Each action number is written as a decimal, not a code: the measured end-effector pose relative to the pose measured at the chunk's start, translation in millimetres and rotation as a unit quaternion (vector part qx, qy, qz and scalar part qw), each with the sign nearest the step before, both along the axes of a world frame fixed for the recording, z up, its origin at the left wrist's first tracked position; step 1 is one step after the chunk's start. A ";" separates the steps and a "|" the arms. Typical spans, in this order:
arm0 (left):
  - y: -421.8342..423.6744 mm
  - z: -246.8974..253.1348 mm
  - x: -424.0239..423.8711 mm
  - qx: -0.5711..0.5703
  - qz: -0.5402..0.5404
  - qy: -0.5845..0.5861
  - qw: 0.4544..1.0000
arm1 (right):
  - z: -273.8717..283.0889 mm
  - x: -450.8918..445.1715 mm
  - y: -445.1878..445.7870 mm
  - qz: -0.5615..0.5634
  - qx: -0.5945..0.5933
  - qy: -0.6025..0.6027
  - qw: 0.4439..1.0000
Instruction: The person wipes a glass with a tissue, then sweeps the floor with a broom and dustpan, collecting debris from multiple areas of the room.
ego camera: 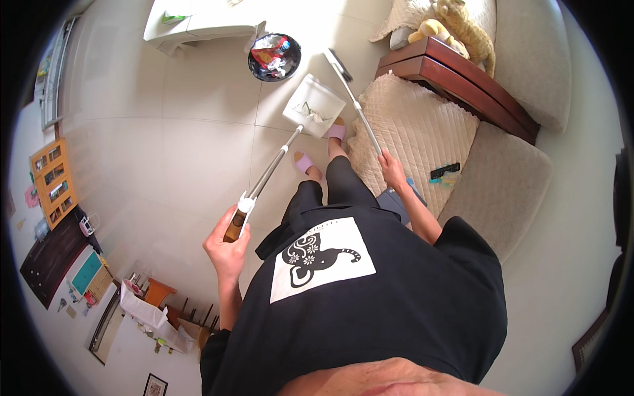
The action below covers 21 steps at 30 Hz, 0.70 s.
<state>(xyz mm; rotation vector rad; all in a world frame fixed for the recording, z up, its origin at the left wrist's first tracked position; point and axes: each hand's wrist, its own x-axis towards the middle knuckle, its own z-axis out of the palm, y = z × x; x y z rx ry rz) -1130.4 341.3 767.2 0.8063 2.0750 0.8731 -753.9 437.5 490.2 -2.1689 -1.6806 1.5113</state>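
My left hand [229,245] is closed around the brown and white grip of a long-handled dustpan. Its metal pole slants away to the white pan [311,101], which is just past my slippers. Some green and whitish debris [313,113] lies in the pan. My right hand [392,171] grasps the metal stick of a broom [364,121]. The broom head [339,64], with dark bristles, is beyond the pan and to its right, apart from it. Close to the pan's far left side stands a round trash bin [250,63] with a black liner, holding wrappers and crumpled tissue.
A sofa with a quilted cream cover [406,119] and a dark wooden armrest [460,91] is at my right. A remote control [445,171] lies on it. A white table [198,27] stands beyond the bin. Pink slippers [303,162] are on my feet, on pale floor tiles [208,99].
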 end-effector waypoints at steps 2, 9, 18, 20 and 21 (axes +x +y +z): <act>6.6 -0.6 2.2 0.005 -0.006 0.004 1.000 | -29.1 8.5 2.3 0.072 0.082 -0.047 0.993; 25.7 -8.6 15.5 -0.015 -0.037 0.030 0.999 | -89.5 46.5 53.3 0.116 0.031 -0.040 0.992; 39.3 -6.1 26.4 -0.026 -0.006 0.028 0.999 | -59.0 67.5 40.5 0.150 -0.016 -0.124 0.981; 43.1 -3.8 24.4 -0.021 -0.022 0.034 0.999 | -49.1 47.7 49.2 0.183 -0.009 -0.162 0.970; 40.9 -4.8 22.7 -0.018 -0.028 0.033 0.999 | -45.2 38.8 53.4 0.202 0.004 -0.181 0.963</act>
